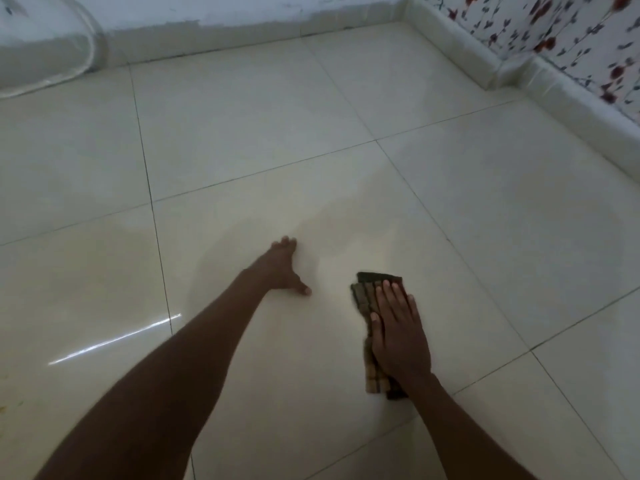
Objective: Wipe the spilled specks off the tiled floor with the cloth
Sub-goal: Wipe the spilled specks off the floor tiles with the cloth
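Note:
A brown checked cloth lies flat on the cream tiled floor, low and right of centre. My right hand presses flat on top of it with fingers spread, covering its middle; the cloth's ends stick out above and below the hand. My left hand rests palm down on the bare tile to the left of the cloth, fingers apart, holding nothing. I cannot make out any specks on the tiles; a faint damp sheen spreads around both hands.
A white skirting runs along the right under flowered wallpaper. A pale back wall meets the floor at the top. A white rounded object sits at the far left corner. Dark grout lines cross the floor.

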